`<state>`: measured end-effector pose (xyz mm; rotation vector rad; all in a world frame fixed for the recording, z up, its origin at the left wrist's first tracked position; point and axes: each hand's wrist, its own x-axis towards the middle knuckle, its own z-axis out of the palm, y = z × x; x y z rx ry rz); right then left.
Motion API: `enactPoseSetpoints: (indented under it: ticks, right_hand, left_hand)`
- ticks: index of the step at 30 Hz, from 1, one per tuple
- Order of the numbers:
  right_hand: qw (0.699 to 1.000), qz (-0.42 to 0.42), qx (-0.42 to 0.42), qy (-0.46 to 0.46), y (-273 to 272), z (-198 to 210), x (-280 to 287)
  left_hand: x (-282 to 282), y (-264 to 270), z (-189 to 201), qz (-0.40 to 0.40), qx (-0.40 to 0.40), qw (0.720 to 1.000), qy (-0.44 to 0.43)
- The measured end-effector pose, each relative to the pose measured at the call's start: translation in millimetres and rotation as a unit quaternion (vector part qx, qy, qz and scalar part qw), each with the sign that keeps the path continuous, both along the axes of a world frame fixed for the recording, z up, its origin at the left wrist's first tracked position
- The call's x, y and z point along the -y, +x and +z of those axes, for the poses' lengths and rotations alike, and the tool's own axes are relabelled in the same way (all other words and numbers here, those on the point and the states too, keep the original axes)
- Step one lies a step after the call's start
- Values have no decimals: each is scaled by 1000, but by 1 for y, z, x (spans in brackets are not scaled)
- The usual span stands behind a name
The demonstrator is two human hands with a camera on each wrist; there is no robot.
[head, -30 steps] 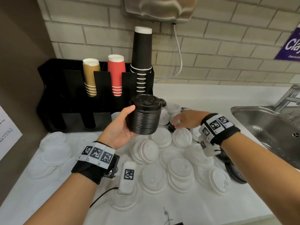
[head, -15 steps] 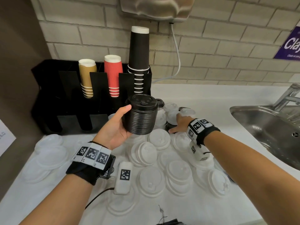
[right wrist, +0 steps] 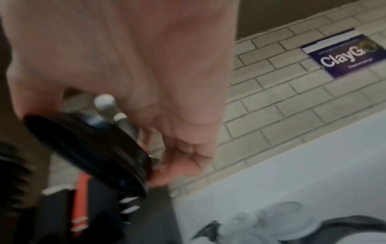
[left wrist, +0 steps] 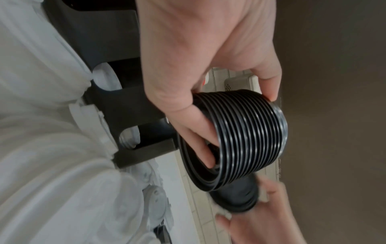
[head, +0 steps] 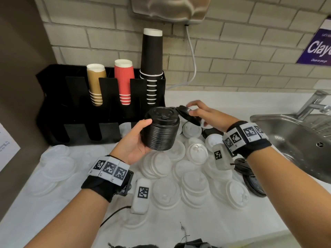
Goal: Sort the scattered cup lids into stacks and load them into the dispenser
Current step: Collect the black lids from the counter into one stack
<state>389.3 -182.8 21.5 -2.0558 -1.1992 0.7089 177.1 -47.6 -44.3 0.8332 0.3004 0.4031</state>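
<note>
Head view: ribbed black lid stack [head: 161,130]

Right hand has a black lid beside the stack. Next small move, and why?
Probably level the black lid and seat it on the black stack. The right hand holds it tilted at the stack's top edge, not yet nested; the left hand grips the stack upright, top clear.

We see a self-service drinks corner, such as a pantry or café station. A black dispenser [head: 53,108] at far left holds stacked paper cups [head: 151,56]; loose cup lids [head: 196,153] litter the white counter [head: 223,102]. A steel sink [head: 293,140] with tap [head: 311,102] lies right. On the brick wall [head: 250,51] hang a purple "ClayGo" sign [head: 317,47] and a steel wall unit [head: 170,8].
</note>
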Motion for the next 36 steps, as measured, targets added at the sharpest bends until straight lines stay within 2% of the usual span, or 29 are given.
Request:
enactPoseSetpoints:
  ticks: [3, 6, 10, 15, 19, 23, 24, 26, 28, 30, 31, 33, 35, 36]
  right_hand:
    - [993, 74, -16, 92, -25, 5, 7]
    - [986, 110, 44, 114, -39, 2, 11]
    - [984, 102, 94, 114, -43, -2, 22]
    - [980, 91, 129, 123, -46, -3, 36]
    - [984, 69, 120, 115, -49, -2, 45]
    - [984, 87, 106, 118, -53, 3, 57]
    - [985, 78, 87, 125, -51, 6, 62]
    - [989, 3, 61, 132, -41, 11, 74]
    - [989, -106, 75, 71, -22, 11, 89]
    - [977, -188, 72, -66, -4, 5, 107]
    - [965, -208, 78, -137, 3, 0, 115]
    - [927, -213, 145, -271, 12, -12, 130]
    - [885, -210, 199, -365, 16, -24, 143]
    - [870, -212, 201, -397, 16, -30, 148]
  left_hand:
    - [10, 5, -1, -13, -10, 1000, 8]
    - [18, 7, -2, -29, -18, 999, 29]
    - [25, 8, -3, -47, -38, 996, 59]
    - [36, 11, -4, -65, -27, 996, 51]
    - [43, 13, -2, -75, -24, 996, 51]
    - [48, 16, 3, -87, -27, 995, 50]
    - [49, 17, 4, -86, -29, 995, 43]
    - [50, 20, 6, -94, -20, 995, 21]
    - [50, 21, 7, -101, 0, 995, -1]
    - [50, 22, 7, -109, 21, 994, -8]
    - [50, 23, 6, -116, 31, 993, -9]
    - [50, 24, 7, -128, 41, 991, -12]
    - [52, 25, 7, -132, 42, 990, -8]
    - [53, 26, 7, -132, 39, 990, -8]
